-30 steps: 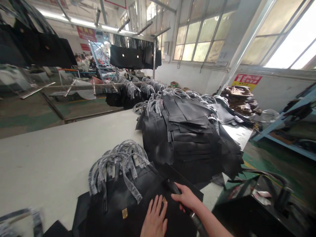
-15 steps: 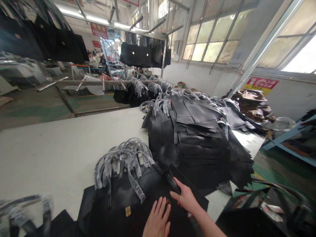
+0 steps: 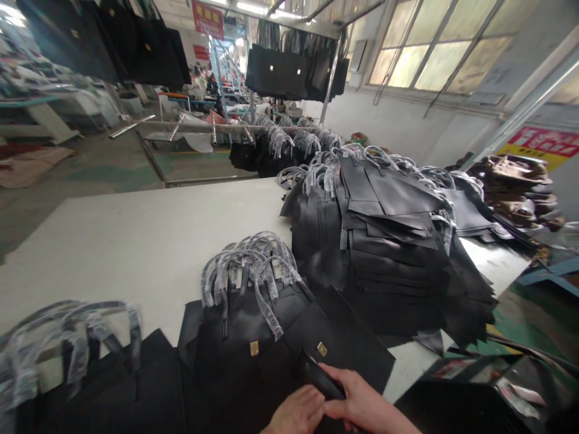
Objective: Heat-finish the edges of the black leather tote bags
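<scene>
My right hand [image 3: 362, 401] is closed around a dark, glossy black strip [image 3: 320, 372], leather-like and narrow; its far end sticks out beyond my thumb and fingers. Close beside it, my left hand [image 3: 296, 413] lies with fingers extended together over black leather, its fingertips near my right thumb. Beneath both hands spreads a black handbag panel with a gold clasp [image 3: 322, 349]. A second gold clasp [image 3: 254, 348] shows on the black bag [image 3: 226, 361] to the left. Clear film wraps several bag handles [image 3: 248, 256] above it. The bottom edge cuts off part of both hands.
A tall pile of black bag panels [image 3: 389, 253] covers the table's right side. More wrapped handles [image 3: 76, 343] lie at left on the white table [image 3: 136, 241]. An open black bag [image 3: 470, 392] is at lower right. Finished-looking bags [image 3: 289, 72] hang on a rail behind.
My view has shifted left and down. Both hands have moved nearer to me, uncovering the right-hand gold clasp. The black strip has come back with my right hand.
</scene>
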Demonstrator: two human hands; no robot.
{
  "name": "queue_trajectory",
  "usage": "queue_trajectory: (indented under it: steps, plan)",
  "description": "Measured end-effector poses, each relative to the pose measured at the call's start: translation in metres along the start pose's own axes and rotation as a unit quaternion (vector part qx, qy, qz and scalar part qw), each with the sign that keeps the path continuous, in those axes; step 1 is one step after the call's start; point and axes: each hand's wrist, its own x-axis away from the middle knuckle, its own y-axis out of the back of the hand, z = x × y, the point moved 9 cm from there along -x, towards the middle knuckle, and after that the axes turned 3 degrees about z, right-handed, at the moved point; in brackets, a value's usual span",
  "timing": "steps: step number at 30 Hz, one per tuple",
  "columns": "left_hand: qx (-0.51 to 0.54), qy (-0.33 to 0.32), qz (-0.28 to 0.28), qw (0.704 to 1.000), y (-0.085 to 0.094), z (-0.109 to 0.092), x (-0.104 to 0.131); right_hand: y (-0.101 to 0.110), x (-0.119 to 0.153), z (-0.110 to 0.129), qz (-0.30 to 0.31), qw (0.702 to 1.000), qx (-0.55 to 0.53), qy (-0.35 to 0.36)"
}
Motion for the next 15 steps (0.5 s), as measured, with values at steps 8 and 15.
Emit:
queue_trajectory:
  steps: [8,15]
  plan:
    - [0.152,0.087,0.039,0.984,0.015,0.009,-0.008,-0.006,-0.012,0.020,-0.024,0.996,0.070,0.047]
    - [0.108,0.067,0.072,0.989,0.010,0.007,-0.009,-0.008,-0.018,0.022,-0.031,0.995,0.067,0.060]
